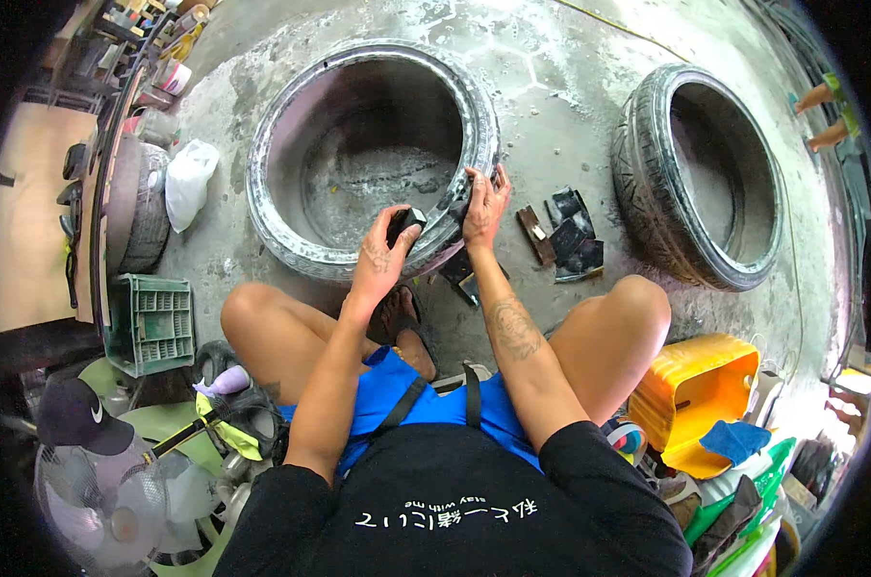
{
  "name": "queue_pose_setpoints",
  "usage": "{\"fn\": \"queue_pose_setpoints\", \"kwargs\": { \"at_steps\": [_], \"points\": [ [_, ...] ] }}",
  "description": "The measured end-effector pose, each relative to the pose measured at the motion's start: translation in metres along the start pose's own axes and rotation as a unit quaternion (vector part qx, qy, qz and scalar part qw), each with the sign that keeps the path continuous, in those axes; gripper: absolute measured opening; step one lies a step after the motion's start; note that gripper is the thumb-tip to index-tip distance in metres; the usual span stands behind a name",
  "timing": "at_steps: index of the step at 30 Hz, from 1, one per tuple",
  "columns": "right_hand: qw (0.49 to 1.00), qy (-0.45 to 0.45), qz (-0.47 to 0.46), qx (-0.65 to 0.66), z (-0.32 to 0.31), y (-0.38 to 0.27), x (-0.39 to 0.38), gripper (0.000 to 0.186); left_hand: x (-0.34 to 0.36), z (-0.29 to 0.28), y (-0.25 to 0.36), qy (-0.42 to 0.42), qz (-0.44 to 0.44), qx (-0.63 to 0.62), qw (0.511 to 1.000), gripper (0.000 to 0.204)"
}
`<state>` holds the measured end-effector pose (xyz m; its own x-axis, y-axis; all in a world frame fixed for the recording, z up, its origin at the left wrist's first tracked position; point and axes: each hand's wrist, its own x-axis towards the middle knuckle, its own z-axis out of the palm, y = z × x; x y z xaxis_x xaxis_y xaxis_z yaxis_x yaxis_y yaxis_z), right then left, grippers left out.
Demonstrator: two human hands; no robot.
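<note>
A large tyre (262,178) lies on its side on the floor before my bent knees, pale dust whitening its rim. My left hand (379,258) is closed around a small black block (413,217), held against the near right part of this rim. What the block is made of I cannot make out. My right hand (486,207) grips the tyre's right edge, its fingers reaching along the sidewall. Between the hands, a dark patch marks the rim. Just right of my right hand lie a brown block (535,237) and several black, shiny pieces (580,252).
A second tyre (637,183) leans at the right. A yellow plastic container (681,394) with a blue cloth (733,440) stands near my right knee. At the left are a green crate (151,322), a white bag (189,183), a fan (118,510) and a black cap (81,418).
</note>
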<state>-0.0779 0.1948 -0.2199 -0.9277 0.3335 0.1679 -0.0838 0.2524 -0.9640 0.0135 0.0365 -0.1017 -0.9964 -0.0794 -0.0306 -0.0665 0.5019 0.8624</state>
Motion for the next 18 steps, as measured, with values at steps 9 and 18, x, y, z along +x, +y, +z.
{"fn": "queue_pose_setpoints", "kwargs": {
  "at_steps": [9, 18],
  "points": [
    [1.000, 0.025, 0.011, -0.011, -0.001, -0.009, 0.000, 0.039, 0.031, 0.034, 0.000, 0.054, 0.006, 0.005, 0.999, 0.042],
    [0.999, 0.024, 0.034, -0.010, -0.003, -0.012, 0.000, 0.040, 0.038, 0.036, 0.016, 0.044, 0.012, 0.001, 0.999, 0.035]
  ]
}}
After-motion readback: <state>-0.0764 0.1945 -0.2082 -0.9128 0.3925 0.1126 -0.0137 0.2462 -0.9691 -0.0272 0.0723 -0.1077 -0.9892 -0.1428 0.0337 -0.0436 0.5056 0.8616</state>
